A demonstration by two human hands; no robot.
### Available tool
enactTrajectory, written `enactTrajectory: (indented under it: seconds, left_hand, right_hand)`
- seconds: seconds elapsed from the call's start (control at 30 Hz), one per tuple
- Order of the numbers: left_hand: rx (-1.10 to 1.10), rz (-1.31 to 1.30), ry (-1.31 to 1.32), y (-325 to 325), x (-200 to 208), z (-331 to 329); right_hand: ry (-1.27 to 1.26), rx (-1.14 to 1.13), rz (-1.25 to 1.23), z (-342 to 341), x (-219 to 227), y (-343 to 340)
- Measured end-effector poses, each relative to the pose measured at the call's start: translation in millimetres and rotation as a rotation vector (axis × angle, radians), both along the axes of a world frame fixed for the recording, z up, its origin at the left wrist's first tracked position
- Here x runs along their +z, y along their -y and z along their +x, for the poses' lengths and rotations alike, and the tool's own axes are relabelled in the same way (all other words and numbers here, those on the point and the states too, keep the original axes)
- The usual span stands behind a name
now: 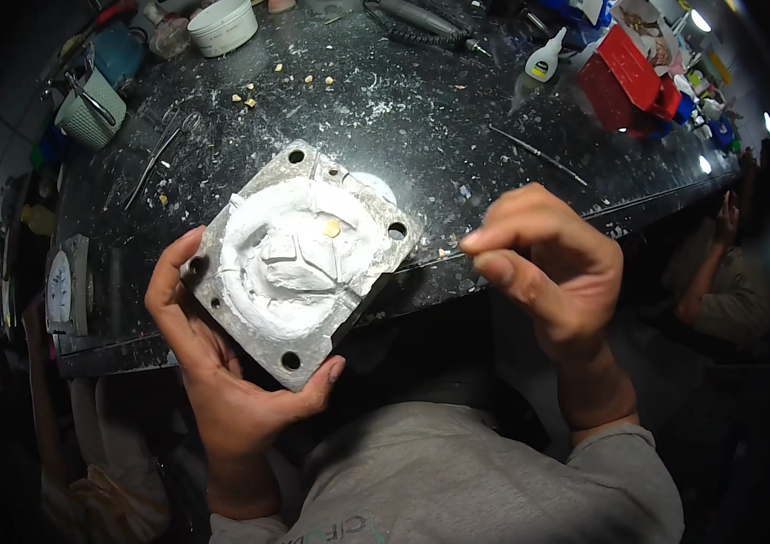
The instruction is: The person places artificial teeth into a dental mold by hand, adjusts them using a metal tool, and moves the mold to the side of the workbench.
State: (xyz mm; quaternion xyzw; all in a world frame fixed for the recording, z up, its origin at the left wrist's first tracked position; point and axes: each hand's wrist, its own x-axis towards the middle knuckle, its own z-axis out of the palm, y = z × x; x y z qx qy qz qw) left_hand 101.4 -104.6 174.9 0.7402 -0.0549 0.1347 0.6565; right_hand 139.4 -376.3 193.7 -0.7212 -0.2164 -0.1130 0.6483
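My left hand (240, 399) is wrapped round the lower left side of a grey metal denture flask half (262, 349), tilted at the table's front edge. White plaster (267, 313) fills it, with a ridged, hollowed shape in the middle and a hole in each metal corner. On the plaster lies a small yellowish piece (332, 228), like an artificial tooth. To the right of the flask, my right hand (557, 263) hovers apart from it, thumb and forefinger pinched. Whatever may be between those fingertips is too small to tell.
Several small yellowish pieces (250, 102) lie scattered on the black worktable (385, 118). Scissor-like forceps (163, 154) rest at left, a thin metal tool (539, 154) at right. Behind stand a white tub (223, 29), a small bottle (545, 59) and a red container (625, 77).
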Motion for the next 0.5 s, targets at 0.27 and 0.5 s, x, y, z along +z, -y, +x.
enactTrajectory:
  seconds: [0.27, 0.5]
  left_hand:
    - [-0.125, 0.311, 0.137, -27.0, 18.9, 22.8]
    - [-0.273, 1.283, 0.349, -23.8, 59.0, 26.0]
  right_hand:
    - [-0.018, 0.206, 0.120, -56.7, -51.0, 27.3]
    - [-0.504, 0.050, -0.914, -105.2, -190.2, 48.0]
